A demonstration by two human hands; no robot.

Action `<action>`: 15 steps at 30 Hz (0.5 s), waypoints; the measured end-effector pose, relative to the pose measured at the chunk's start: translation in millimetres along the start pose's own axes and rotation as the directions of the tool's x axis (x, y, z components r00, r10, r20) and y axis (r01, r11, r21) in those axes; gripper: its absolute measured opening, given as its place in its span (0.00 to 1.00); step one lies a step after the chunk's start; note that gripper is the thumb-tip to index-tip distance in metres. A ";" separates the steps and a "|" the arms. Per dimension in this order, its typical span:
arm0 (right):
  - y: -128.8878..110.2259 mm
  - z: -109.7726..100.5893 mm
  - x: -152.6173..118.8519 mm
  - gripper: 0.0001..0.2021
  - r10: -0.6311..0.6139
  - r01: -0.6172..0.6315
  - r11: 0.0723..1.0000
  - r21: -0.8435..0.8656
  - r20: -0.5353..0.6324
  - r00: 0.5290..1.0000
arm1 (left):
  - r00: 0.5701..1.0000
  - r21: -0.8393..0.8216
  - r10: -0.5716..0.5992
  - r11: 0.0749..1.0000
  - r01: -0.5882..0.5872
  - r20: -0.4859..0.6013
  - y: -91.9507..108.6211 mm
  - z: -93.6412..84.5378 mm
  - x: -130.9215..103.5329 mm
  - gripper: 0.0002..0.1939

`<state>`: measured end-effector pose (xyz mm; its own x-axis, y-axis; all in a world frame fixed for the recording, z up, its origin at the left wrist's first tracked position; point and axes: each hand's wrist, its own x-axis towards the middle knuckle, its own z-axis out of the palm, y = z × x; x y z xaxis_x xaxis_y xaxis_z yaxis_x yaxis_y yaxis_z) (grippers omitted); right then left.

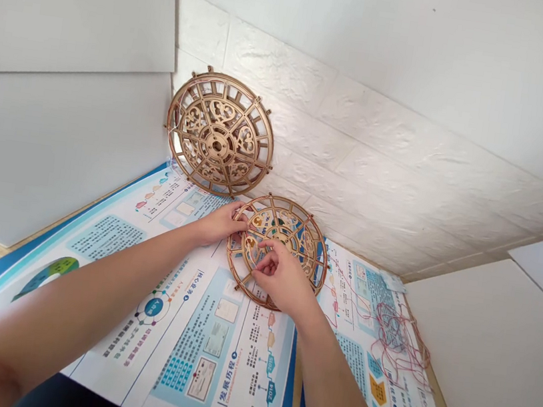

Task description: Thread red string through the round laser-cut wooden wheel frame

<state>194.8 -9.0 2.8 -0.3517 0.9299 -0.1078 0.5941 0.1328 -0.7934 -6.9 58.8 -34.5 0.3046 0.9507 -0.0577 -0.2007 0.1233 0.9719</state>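
While the left hand (219, 224) has its grip closed on the left rim of the lower openwork wheel (281, 232), the right hand (283, 276) curls before its face, contents undetermined. This wheel sits over printed sheets (212, 264), near a second openwork wheel (209, 141) beside the wall (381, 172); tangled wires (396, 342) lie right.

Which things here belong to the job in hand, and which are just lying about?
Likely the job:
Openwork wheel, gripped at its rim by the left hand, right hand over it
Second wheel, propped behind, perhaps
Tangled reddish strands, perhaps

Likely just lying about:
Printed sheets, spread underneath
Pale panel, far right
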 end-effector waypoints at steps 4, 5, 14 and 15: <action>5.6 -1.2 1.0 0.24 -0.048 0.047 0.997 0.058 0.004 0.999 | 1.000 0.042 0.023 0.999 -0.022 -0.012 -1.0 -1.2 0.0 0.25; 7.4 -2.5 1.7 0.23 -0.069 0.068 0.993 0.093 0.008 0.998 | 0.999 0.048 0.030 0.998 -0.029 -0.020 -1.5 -1.7 0.1 0.25; 21.9 -35.6 7.6 0.13 -0.099 0.146 0.958 0.246 -0.195 0.976 | 1.000 -0.098 0.006 0.995 -0.007 -0.017 -2.0 -3.6 1.2 0.26; 23.5 -41.0 6.1 0.12 -0.107 0.141 0.970 0.200 -0.171 0.979 | 1.000 -0.113 0.003 0.994 -0.005 -0.014 -1.6 -3.7 1.2 0.26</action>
<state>236.3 13.9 8.1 -0.2839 0.9554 0.0817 0.3820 0.1909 -0.9042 -9.6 60.7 -36.9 0.2911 0.9550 -0.0576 -0.3065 0.1502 0.9399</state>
